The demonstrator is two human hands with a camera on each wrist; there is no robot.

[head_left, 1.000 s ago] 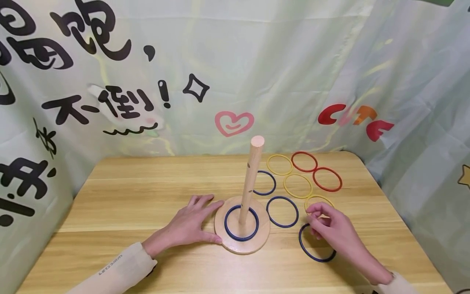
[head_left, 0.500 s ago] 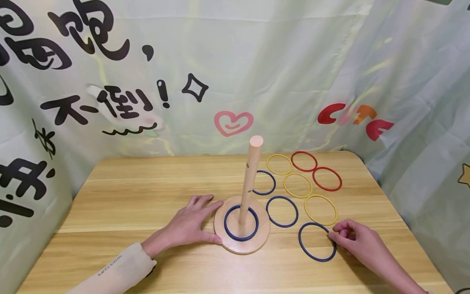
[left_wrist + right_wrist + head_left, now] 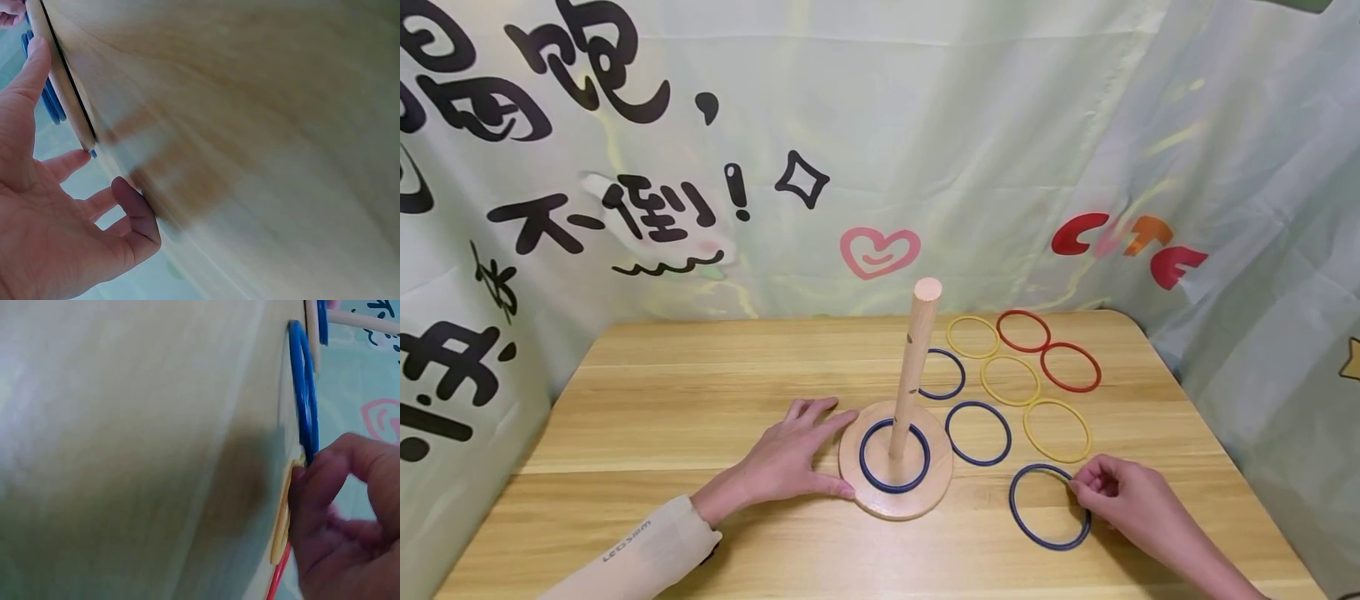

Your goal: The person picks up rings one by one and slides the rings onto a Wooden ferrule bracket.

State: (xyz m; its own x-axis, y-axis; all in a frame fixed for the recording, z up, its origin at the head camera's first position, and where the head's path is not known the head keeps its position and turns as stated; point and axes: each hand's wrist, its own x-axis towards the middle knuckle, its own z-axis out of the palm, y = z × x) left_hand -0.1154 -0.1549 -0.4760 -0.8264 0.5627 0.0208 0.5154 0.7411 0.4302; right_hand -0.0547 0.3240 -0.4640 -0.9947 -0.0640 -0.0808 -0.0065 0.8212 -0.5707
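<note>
My left hand (image 3: 786,454) rests at the left edge of a round wooden base (image 3: 865,496), thumb and index finger touching its rim, fingers spread. An upright wooden peg (image 3: 913,358) rises from that base. Dark blue rings (image 3: 917,479) lie around the peg's foot, stacked so closely that I cannot count them. My right hand (image 3: 1127,492) pinches the right edge of a loose blue ring (image 3: 1026,529) between thumb and fingertips. In the right wrist view, this blue ring (image 3: 300,387) stands slightly tilted at the table surface, close to the fingers (image 3: 325,481).
Two more blue rings (image 3: 979,464) lie right of the base, one partly behind the peg. Beyond them lie three yellow rings (image 3: 1058,460) and two red rings (image 3: 1071,390) on the wooden table (image 3: 700,392). A printed curtain (image 3: 985,125) hangs behind and at both sides.
My right hand has moved right and down from over the yellow ring to the blue ring's edge and now pinches it. That ring has shifted slightly toward me. The left hand stays put.
</note>
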